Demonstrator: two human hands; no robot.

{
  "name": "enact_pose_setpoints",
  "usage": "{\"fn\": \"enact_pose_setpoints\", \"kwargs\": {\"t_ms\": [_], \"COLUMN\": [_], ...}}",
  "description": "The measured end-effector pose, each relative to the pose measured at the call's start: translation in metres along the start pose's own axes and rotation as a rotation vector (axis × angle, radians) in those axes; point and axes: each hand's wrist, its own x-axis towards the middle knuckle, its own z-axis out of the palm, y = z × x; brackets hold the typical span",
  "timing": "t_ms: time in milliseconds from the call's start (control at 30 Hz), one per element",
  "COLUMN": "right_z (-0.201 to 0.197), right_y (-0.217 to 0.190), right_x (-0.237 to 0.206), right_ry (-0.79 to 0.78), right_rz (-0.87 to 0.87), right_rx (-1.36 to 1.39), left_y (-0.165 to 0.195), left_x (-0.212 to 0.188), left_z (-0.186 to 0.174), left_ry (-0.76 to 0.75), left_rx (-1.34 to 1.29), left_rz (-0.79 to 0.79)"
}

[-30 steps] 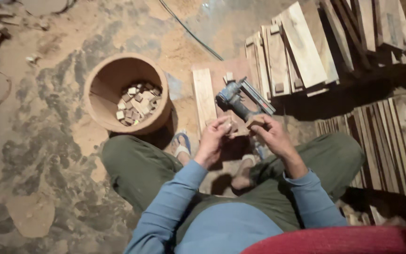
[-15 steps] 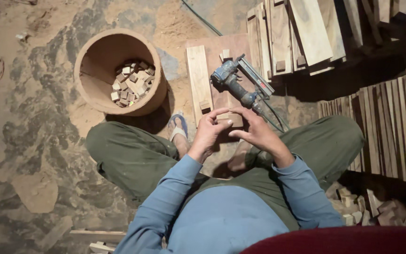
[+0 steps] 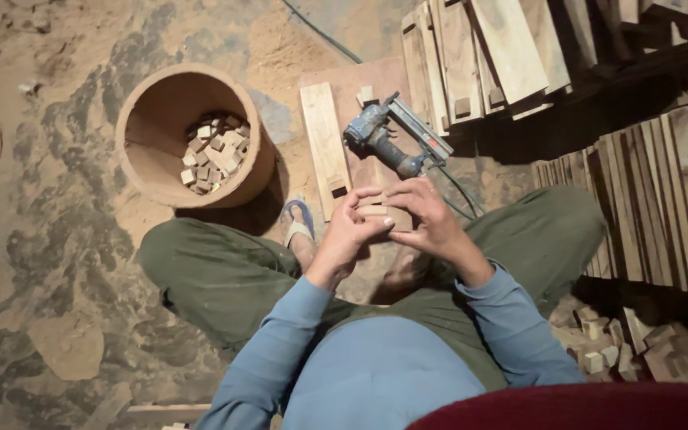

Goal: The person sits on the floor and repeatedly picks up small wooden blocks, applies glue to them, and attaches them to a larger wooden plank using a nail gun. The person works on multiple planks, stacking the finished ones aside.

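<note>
We are closing the fingers of our left hand (image 3: 349, 231) and right hand (image 3: 428, 219) together around a small wooden block (image 3: 380, 215), which is sitting between both palms. A second ago our right hand was gripping the nail gun (image 3: 392, 139); now the gun is lying free just beyond the block, so we are working by hand only. Left of the block, the round bucket (image 3: 145, 119) is holding rough pale offcuts (image 3: 215, 151); a smooth plank (image 3: 324, 143) is lying between them.

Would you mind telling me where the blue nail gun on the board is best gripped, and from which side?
Probably by its dark handle, which angles toward the person, so come from the near side with the right hand. The nail gun lies on its side; its long magazine and hose sit on the far and right sides.
</note>
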Motion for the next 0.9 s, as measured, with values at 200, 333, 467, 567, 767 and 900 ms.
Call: {"fn": "enact_pose_setpoints", "kwargs": {"t_ms": [200, 333, 467, 567, 767, 900], "right_z": [-0.036, -0.064, -0.095, -0.119, -0.128, -0.099], "right_y": [-0.022, -0.031, -0.011, 0.039, 0.194, 0.238], "right_x": [-0.037, -0.072, -0.112, -0.156, -0.255, -0.284], "right_ry": [0.175, 0.213, 0.189, 0.367, 0.195, 0.043], "right_rz": [0.016, 0.084, 0.126, 0.256, 1.085, 1.171], "right_rx": [0.342, 0.371, 0.329, 0.308, -0.672, -0.854], "left_y": [0.016, 0.007, -0.024, -0.042, -0.041, -0.053], "left_x": [-0.019, -0.003, 0.018, 0.034, 0.074, 0.124], "left_z": [0.058, 0.098, 0.124, 0.133, 0.142, 0.166], "left_ry": [-0.395, -0.523, -0.473, -0.389, -0.327, -0.374], "left_rx": [-0.562, -0.432, -0.393, -0.353, -0.38, -0.392], "left_rz": [-0.283, -0.354, -0.418, -0.381, -0.259, -0.182]}}
